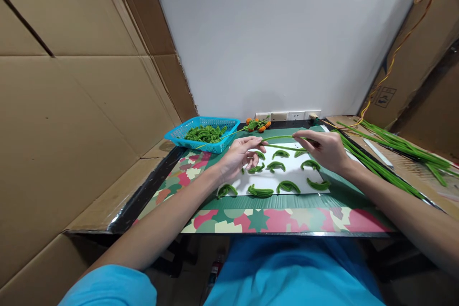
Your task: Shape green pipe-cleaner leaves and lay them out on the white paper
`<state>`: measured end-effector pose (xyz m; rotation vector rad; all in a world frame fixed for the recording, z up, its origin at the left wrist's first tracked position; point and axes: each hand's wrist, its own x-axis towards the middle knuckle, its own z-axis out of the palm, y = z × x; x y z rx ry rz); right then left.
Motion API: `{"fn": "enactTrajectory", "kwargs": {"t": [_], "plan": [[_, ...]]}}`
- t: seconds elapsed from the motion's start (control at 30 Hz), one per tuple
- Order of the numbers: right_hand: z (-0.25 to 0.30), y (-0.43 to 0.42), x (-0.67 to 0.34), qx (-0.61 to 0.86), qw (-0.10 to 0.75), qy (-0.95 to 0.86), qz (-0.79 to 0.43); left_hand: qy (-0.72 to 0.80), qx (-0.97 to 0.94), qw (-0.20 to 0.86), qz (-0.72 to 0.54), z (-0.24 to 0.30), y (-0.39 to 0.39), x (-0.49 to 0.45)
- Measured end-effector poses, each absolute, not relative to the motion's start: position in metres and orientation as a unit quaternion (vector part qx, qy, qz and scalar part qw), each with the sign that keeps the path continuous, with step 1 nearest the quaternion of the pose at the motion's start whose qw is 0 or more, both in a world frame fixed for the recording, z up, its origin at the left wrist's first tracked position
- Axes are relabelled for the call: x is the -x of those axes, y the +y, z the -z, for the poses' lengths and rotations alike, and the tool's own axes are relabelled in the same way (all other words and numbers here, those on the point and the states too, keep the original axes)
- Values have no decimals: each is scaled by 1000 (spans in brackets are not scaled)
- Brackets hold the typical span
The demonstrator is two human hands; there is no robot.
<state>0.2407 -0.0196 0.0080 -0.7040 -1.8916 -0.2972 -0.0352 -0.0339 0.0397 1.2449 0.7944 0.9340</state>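
A green pipe cleaner (278, 137), bent into a long loop, stretches between my two hands above the white sheet. My left hand (242, 154) pinches its left end between thumb and forefinger, the other fingers loosely curled. At the other side my right hand (324, 149) grips the strands with its fingertips. Beneath them, on the white sheet (267, 179), lie several small curled green pipe-cleaner pieces (288, 186) in rough rows. Some of those pieces are partly hidden by my hands.
A blue plastic basket (229, 142) of green curled pieces stands back left. Orange-and-green pipe-cleaner flowers (261, 125) lie near the wall sockets (296, 116). Long green pipe cleaners (380, 167) and a white strip (378, 153) are at right. Cardboard (89, 91) walls the left side.
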Motion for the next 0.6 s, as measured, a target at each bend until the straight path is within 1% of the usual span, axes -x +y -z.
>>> {"fn": "enactTrajectory", "kwargs": {"t": [0.23,0.47,0.6], "plan": [[-6,-19,-241,283,514,-802,109,369,-623,564,-398,-33,-34,35],[-4,-21,-239,287,486,-820,97,347,-646,587,-344,-30,-36,33],[-3,-21,-240,274,484,-826,90,330,-644,589,-359,-30,-35,32]]}}
